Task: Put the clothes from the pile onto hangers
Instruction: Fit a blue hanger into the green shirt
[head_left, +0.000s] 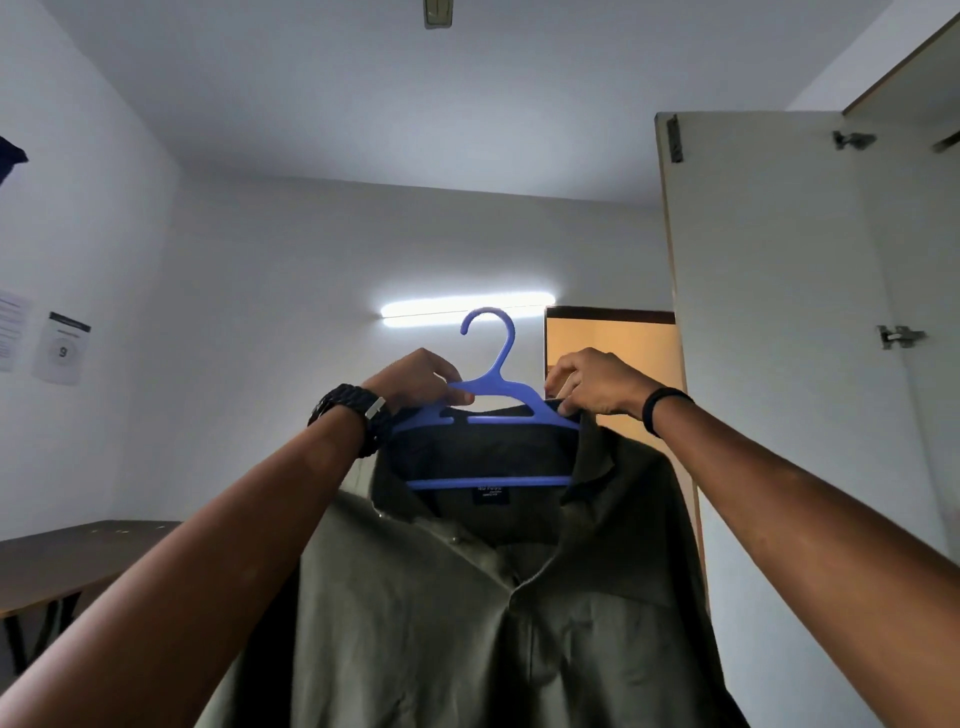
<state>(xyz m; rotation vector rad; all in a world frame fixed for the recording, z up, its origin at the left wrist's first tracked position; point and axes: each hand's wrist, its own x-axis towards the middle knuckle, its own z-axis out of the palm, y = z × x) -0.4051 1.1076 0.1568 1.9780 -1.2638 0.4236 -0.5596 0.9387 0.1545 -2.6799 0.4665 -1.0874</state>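
An olive-green collared shirt (467, 613) hangs in front of me on a blue plastic hanger (493, 384), held up at about head height. My left hand (415, 379) grips the hanger's left shoulder, thumb under the bar. My right hand (597, 382) pinches the shirt's collar at the hanger's right shoulder. The hanger's hook points up and is free. The hanger's lower bar shows inside the open collar, above a black label. The pile of clothes is out of view.
An open white wardrobe door (769, 364) stands at the right, with hinges showing. A dark wooden table (67, 561) sits low at the left. A lit tube light (467, 306) and an orange doorway (613, 358) are on the far wall. Papers hang on the left wall.
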